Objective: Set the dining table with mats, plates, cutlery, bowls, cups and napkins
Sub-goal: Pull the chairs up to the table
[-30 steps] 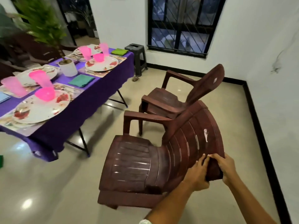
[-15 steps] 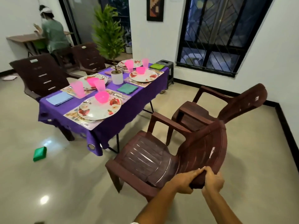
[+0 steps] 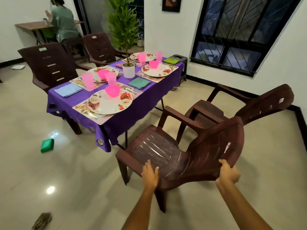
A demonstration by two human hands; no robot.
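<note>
Far left: a green block (image 3: 47,145) lay on the shiny floor (image 3: 49,171), well apart from the bench.
Back left: a person in green (image 3: 64,22) sat at a wall desk (image 3: 31,26), behind two dark brown chairs (image 3: 49,67) drawn up to the bench's far side.
Bench: the bench (image 3: 141,103) wore a purple cloth and carried four floral mats, each with a flowered plate.
Near setting: the near plate (image 3: 106,105) lay on its mat (image 3: 79,107), with a pink bowl (image 3: 112,90) standing on it, cutlery (image 3: 90,114) beside it and a pink cup (image 3: 111,78) just behind.
Napkins: a blue napkin (image 3: 68,90) lay at the left end, a teal napkin (image 3: 139,82) in the middle and a green napkin (image 3: 171,60) at the far end.
Centre: a white pot (image 3: 128,70) holding a leafy plant stood between the settings.
Left hand: the left hand (image 3: 150,175) rested on the near side edge of the brown armchair (image 3: 156,150), fingers (image 3: 147,164) straight and holding nothing.
Right hand: the right hand (image 3: 228,174) gripped the top edge of that armchair's backrest, fingers curled over the rim.
Far right: a second armchair (image 3: 259,105) stood just behind the first, below the barred window (image 3: 240,30).
</note>
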